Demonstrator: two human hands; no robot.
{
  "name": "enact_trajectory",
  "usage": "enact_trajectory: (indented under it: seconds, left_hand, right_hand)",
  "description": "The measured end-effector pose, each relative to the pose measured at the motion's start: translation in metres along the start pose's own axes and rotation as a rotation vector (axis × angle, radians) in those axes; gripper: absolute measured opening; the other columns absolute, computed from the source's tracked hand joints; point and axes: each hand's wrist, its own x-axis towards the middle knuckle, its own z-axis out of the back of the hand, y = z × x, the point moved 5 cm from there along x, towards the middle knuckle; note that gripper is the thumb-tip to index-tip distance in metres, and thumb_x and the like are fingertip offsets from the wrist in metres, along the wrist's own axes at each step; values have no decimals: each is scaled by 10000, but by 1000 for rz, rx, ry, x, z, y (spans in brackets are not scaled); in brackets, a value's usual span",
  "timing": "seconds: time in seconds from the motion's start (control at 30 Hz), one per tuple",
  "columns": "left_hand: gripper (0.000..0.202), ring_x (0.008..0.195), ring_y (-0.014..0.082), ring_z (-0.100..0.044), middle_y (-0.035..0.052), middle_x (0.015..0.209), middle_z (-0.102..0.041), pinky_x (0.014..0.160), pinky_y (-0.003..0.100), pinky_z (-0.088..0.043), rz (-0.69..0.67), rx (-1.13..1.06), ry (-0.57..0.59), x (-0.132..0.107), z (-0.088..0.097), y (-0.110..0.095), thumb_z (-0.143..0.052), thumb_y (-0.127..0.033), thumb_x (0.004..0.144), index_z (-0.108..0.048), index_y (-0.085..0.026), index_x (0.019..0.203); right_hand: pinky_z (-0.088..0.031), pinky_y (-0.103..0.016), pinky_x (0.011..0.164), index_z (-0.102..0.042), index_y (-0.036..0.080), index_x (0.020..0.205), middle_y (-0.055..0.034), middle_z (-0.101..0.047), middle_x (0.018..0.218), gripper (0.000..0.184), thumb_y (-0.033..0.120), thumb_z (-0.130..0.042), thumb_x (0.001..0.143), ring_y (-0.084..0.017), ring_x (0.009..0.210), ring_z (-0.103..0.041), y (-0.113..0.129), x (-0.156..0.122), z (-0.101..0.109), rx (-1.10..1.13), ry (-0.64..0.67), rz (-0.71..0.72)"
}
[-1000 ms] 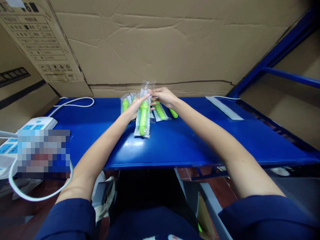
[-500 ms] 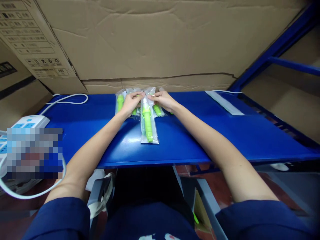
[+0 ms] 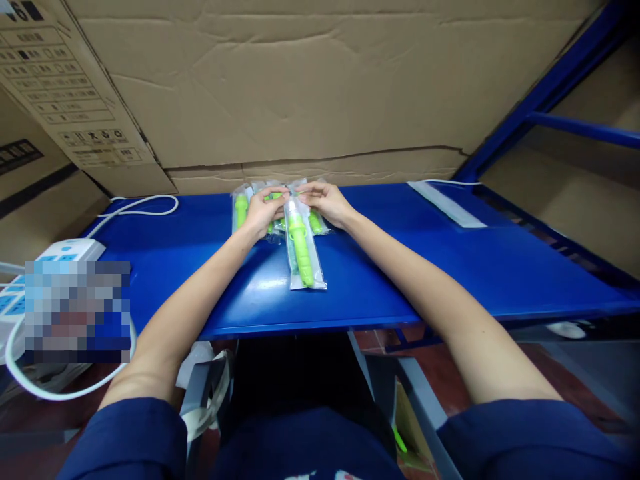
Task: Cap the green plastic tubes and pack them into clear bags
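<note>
A clear plastic bag (image 3: pixel 320 267) lies lengthwise on the blue table, with its top end toward the back. Inside it is a bright green stick-shaped thing (image 3: pixel 302 250) with a ridged handle and a paler tip; its exact kind is unclear. My left hand (image 3: pixel 265 212) is closed, thumb and finger pinching the bag's top edge on the left. At the right side of the same edge, my right hand (image 3: pixel 325 202) pinches with thumb and forefinger. Behind and beside my hands lie several similar bags with green things, such as the one with a green handle (image 3: pixel 241 210), partly hidden.
A white power strip (image 3: pixel 80 250) with a cable stands at the table's left end. On the right lies a flat pale strip (image 3: pixel 447 203) near a thin white cord. Cardboard (image 3: pixel 300 87) walls the back, and a blue metal frame (image 3: pixel 545 87) rises at right.
The bag's near end has swung slightly to the right. My hands stay at its top edge, the right fingers shifted a little. The camera view has moved slightly.
</note>
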Motion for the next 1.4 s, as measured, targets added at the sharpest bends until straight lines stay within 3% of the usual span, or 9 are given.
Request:
enact_trajectory:
  seconds: [0.23,0.4,0.53,0.73,0.93,1.03,1.17,1.27,1.4]
  left_hand:
    - [132,672,101,-693,5,773,-673,690,198,-622,-9,-8,25,0,-1,0,-756,-59,880,-711,-183,881]
    - [128,708,112,-716,1,766,-695,784,239,-652,-34,-12,79,-1,-4,-2,-722,-55,876,-738,-181,898]
    - [135,801,135,-770,27,833,-734,861,264,-650,-10,-30,102,1,-5,0,-672,-48,887,-695,-172,838]
    - [272,787,155,-758,30,811,-683,777,265,-652,-21,-13,76,8,-2,6,-762,-309,985,-589,-197,807]
    - [372,769,109,-717,-20,787,-623,766,225,-642,2,-23,12,10,0,10,-866,-179,919,-501,-228,863]
    - [278,745,109,-714,-10,808,-649,736,214,-630,56,-29,110,11,-2,12,-831,-265,977,-559,-227,934]
    - [256,659,114,-656,24,779,-643,659,208,-554,62,42,254,13,-4,15,-731,-350,1058,-648,-205,863]
    - [345,596,107,-568,0,707,-571,651,227,-512,-8,91,263,16,-2,14,-758,-385,1041,-636,-210,770]
    - [380,580,107,-514,-17,672,-525,645,236,-485,-52,111,250,18,-1,14,-807,-420,1005,-631,-216,737]
  right_hand:
    - [-486,-282,739,-764,213,650,4,-751,740,120,196,-823,547,-134,710,-601,1,0,-2,-34,-20,-1]
    - [-450,-277,723,-666,206,560,5,-708,717,114,113,-730,550,-136,708,-566,2,-3,-1,-24,-58,-35]
    - [-443,-278,762,-633,202,539,19,-659,688,127,96,-703,541,-139,735,-573,1,-3,1,-27,-69,-15]
    - [-474,-295,838,-610,212,548,11,-684,719,136,118,-693,601,-145,762,-591,5,-4,1,-164,-11,80]
    - [-537,-337,907,-599,242,565,-26,-739,823,226,150,-772,678,-194,865,-668,10,-6,-1,-252,28,130]
    - [-548,-364,965,-618,247,584,-32,-733,833,295,255,-879,723,-203,875,-674,14,-8,-1,-263,11,185]
    - [-553,-372,995,-645,243,609,-43,-734,834,339,372,-936,726,-198,857,-670,16,-10,-4,-238,9,202]
    - [-540,-339,931,-618,234,594,-18,-694,777,327,311,-916,705,-178,820,-637,14,-10,-6,-226,14,169]
    - [-498,-297,814,-641,214,615,12,-616,703,130,161,-731,692,-146,725,-546,11,-7,-4,-198,50,70]
